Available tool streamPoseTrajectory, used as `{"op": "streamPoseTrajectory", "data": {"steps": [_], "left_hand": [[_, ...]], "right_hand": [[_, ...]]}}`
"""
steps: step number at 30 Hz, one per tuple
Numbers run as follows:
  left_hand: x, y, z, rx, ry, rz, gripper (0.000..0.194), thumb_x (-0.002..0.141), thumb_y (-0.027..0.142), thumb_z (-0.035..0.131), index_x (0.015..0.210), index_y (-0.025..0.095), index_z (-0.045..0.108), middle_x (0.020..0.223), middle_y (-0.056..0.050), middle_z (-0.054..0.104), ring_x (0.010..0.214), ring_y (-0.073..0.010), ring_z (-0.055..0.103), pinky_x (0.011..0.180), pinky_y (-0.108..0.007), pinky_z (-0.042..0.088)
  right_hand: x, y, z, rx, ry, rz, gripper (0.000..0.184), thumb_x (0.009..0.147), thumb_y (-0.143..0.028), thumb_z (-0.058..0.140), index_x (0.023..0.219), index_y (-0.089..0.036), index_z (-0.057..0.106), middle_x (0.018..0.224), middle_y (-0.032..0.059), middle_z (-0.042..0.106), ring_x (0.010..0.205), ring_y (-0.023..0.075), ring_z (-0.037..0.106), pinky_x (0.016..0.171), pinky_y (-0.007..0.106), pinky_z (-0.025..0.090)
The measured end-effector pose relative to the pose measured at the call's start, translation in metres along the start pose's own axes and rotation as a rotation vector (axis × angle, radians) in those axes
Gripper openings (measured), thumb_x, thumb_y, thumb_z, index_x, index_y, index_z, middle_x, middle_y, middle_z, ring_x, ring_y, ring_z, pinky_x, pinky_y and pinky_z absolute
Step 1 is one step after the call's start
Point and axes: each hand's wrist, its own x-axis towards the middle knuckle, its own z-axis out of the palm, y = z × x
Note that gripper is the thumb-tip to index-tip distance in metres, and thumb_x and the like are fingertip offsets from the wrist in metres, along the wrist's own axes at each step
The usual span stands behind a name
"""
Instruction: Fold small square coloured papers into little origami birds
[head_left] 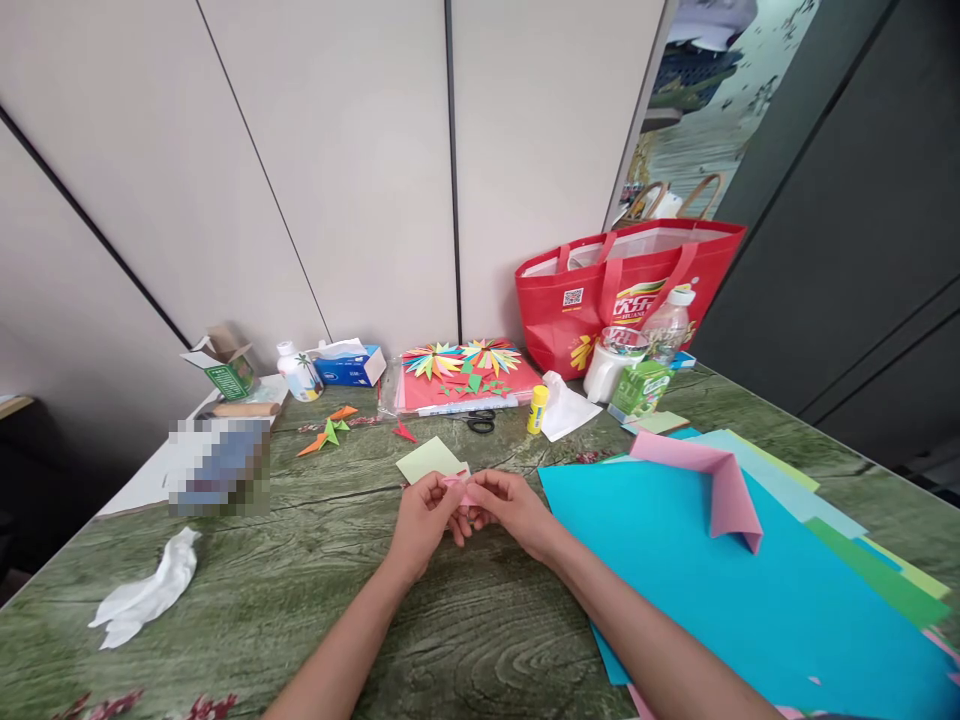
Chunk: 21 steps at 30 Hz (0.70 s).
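My left hand [422, 517] and my right hand [508, 509] meet over the middle of the green table [315, 590]. Both pinch a small folded pink paper piece [459, 488] between their fingertips. Just behind the hands lies a pale green paper square [430, 459]. To the right spreads a large blue paper sheet [720, 590] with a folded pink sheet [716, 480] standing on it.
A crumpled white tissue [146, 592] lies at the left. At the back sit scissors [480, 421], a yellow glue stick [537, 409], a red pack with colourful paper stars [465, 378], a red bag [626, 285], a tissue box [349, 364] and bottles.
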Motion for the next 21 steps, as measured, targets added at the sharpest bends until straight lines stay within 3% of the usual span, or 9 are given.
{"op": "streamPoseTrajectory", "data": {"steps": [5,10,16,21], "left_hand": [[0.0017,-0.0006,-0.0009,0.039,0.043,0.019,0.026,0.069,0.037,0.059,0.06,0.015,0.048,0.048,0.002,0.055,0.036,-0.0104,0.052,0.032,-0.02,0.041],[0.0018,-0.0017,-0.0015,0.021,0.041,0.016,0.025,0.071,0.035,0.059,0.06,0.014,0.049,0.048,0.002,0.054,0.036,-0.0099,0.052,0.032,-0.019,0.041],[0.0025,0.001,-0.004,-0.08,0.005,-0.014,0.023,0.07,0.034,0.061,0.076,0.013,0.055,0.059,-0.002,0.062,0.047,-0.0132,0.059,0.043,-0.024,0.049],[0.0001,0.0027,-0.0015,-0.027,0.003,-0.073,0.024,0.068,0.033,0.062,0.077,0.012,0.056,0.054,-0.002,0.062,0.046,-0.0146,0.06,0.045,-0.026,0.05]], "right_hand": [[-0.0003,-0.0019,-0.0005,-0.077,0.07,-0.01,0.031,0.066,-0.045,0.061,0.058,-0.016,0.052,0.052,-0.0041,0.049,0.046,0.0078,0.044,0.047,0.022,0.037],[-0.0002,0.0002,0.0007,-0.136,0.119,-0.063,0.03,0.068,-0.044,0.059,0.059,-0.016,0.053,0.047,-0.0053,0.046,0.041,0.0066,0.038,0.042,0.021,0.03],[0.0027,0.0036,0.0004,-0.05,0.177,-0.078,0.029,0.067,-0.046,0.06,0.07,-0.018,0.055,0.056,-0.003,0.054,0.05,0.0102,0.049,0.049,0.024,0.042],[0.003,0.0051,-0.0014,-0.155,0.202,-0.161,0.029,0.06,-0.038,0.069,0.076,-0.017,0.059,0.072,0.0016,0.061,0.066,0.0139,0.056,0.059,0.026,0.046]]}}
